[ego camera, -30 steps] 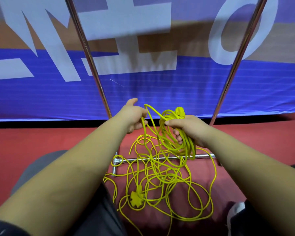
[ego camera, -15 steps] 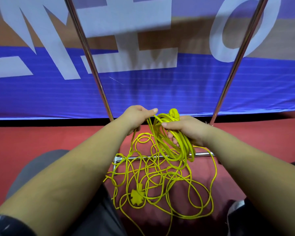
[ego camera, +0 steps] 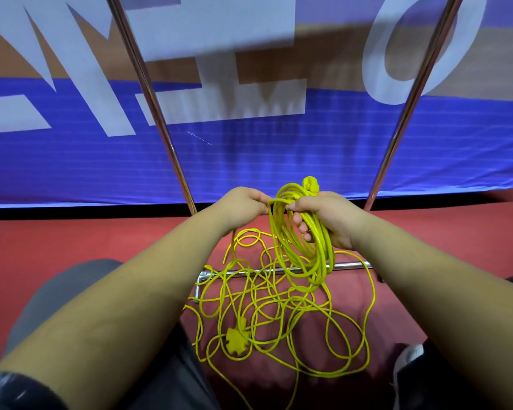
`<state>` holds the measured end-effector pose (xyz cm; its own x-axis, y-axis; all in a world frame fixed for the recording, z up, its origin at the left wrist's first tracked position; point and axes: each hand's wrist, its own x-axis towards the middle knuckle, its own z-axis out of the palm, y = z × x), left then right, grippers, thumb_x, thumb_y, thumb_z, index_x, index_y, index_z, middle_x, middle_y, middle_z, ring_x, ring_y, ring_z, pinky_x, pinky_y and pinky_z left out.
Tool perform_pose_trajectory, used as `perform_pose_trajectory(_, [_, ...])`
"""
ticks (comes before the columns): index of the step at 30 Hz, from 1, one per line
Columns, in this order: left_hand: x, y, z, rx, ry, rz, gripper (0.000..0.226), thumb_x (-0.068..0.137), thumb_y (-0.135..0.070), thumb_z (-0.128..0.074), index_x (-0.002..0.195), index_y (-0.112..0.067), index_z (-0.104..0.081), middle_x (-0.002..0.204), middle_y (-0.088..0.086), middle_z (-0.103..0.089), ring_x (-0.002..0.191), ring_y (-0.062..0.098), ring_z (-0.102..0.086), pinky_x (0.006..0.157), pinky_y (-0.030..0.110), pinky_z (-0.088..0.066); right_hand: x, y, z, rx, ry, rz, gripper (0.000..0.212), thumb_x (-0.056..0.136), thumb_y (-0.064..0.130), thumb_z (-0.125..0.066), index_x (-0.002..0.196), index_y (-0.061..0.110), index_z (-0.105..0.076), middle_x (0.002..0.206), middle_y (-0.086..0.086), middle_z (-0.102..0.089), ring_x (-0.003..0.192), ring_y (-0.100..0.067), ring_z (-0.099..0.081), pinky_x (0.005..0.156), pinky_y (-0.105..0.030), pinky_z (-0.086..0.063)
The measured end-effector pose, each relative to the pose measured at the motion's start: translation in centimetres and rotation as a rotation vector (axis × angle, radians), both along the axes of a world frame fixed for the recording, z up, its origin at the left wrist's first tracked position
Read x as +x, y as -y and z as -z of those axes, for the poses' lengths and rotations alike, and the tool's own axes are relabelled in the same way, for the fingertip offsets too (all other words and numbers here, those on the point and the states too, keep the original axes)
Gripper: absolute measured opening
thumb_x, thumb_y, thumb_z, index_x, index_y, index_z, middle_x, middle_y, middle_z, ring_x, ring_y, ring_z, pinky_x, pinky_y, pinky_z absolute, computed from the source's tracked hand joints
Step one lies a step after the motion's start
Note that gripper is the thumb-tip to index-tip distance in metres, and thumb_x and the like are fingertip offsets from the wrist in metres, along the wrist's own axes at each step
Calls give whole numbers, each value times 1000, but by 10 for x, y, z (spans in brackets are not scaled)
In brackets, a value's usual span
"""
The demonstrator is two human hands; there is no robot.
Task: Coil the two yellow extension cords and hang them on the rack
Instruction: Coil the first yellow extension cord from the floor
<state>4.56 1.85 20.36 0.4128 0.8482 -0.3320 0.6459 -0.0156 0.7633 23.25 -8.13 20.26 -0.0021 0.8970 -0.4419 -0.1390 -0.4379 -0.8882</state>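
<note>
Centre frame: right hand (ego camera: 329, 220) grip holds a partial coil (ego camera: 305, 253); left hand (ego camera: 243, 205) pinches a strand (ego camera: 234, 241). Below, loose cord (ego camera: 279, 321) awaits coiling; hanging pending.

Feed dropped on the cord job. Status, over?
Right hand grips the coil. Left hand pinches the loose cord beside it. Rest lies tangled on floor, across rack base bar. Coil not yet hung.

Open gap between rack poles (ego camera: 161, 125); cord tangle (ego camera: 279, 303) across base bar (ego camera: 348, 264) below
</note>
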Motion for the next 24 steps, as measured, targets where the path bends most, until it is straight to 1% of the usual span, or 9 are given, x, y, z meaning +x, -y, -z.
perform_pose_trajectory(1, [0, 0, 2, -13, -5, 5, 22, 94, -11, -66, 107, -23, -78, 72, -7, -70, 58, 11, -55, 58, 20, -44, 0, -1, 0, -8, 6, 18, 19, 98, 21, -70, 86, 7, -66, 67, -7, -57, 50, -18, -51, 46, -28, -45])
perform_pose_trajectory(4, [-4, -3, 9, -88, -63, -30, 39, 99, 0, -48, 131, -20, -59, 107, 12, -74, 76, 27, -67, 66, 32, -54, 0, -2, 1, -8, 45, 56, 33, 98, 27, -73, 72, 12, -59, 58, -3, -51, 46, -17, -46, 46, -27, -42])
perform_pose_trajectory(7, [-11, -13, 13, -63, -216, -116, 22, 97, -1, -58, 116, 2, -66, 105, 15, -76, 93, 30, -77, 74, 34, -64, 2, -1, 4, 20, 157, 44, 32, 96, 20, -71, 69, 10, -59, 57, -7, -52, 44, -20, -47, 45, -27, -41])
perform_pose_trajectory(11, [-15, -12, 7, -165, -287, -111, 12, 100, -7, -60, 108, -1, -66, 102, 17, -77, 98, 35, -76, 88, 48, -63, 5, 2, 6, 25, 291, 35, 24, 97, 12, -69, 76, 4, -62, 53, -7, -59, 40, -19, -52, 43, -25, -45])
perform_pose_trajectory(14, [-9, -4, 2, -335, -121, -159, 16, 107, -13, -53, 106, 2, -59, 95, 24, -76, 98, 42, -75, 89, 51, -62, 4, 1, 14, 25, 312, 6, 15, 97, 11, -68, 84, 3, -66, 68, -10, -68, 50, -17, -63, 47, -28, -50])
perform_pose_trajectory(16, [-3, -1, -1, -405, 80, -241, 19, 104, -11, -59, 116, 4, -58, 95, 22, -73, 86, 36, -78, 78, 46, -65, 1, 0, 20, 19, 293, -16, 9, 98, 10, -69, 93, 3, -68, 79, -12, -73, 59, -19, -69, 51, -31, -52])
perform_pose_trajectory(18, [3, 0, -5, -496, 287, -313, 14, 101, -7, -62, 109, 4, -61, 94, 18, -70, 78, 27, -77, 67, 39, -66, -4, 1, 23, 27, 260, -20, 7, 98, 11, -70, 100, 3, -70, 83, -11, -77, 66, -20, -72, 54, -31, -54])
perform_pose_trajectory(20, [8, 1, -10, -588, 446, -366, 9, 101, -6, -62, 100, 3, -61, 98, 16, -64, 86, 23, -71, 60, 35, -65, -11, 3, 24, 41, 201, 0, 11, 99, 12, -71, 106, 4, -71, 88, -11, -79, 73, -22, -75, 59, -33, -57])
perform_pose_trajectory(24, [13, -2, -9, -576, 557, -467, 17, 101, -11, -66, 93, 2, -56, 83, 10, -47, 74, 15, -55, 49, 29, -60, -18, 5, 23, 31, 31, 34, 19, 101, 16, -68, 114, 3, -73, 96, -17, -80, 78, -25, -77, 65, -35, -61])
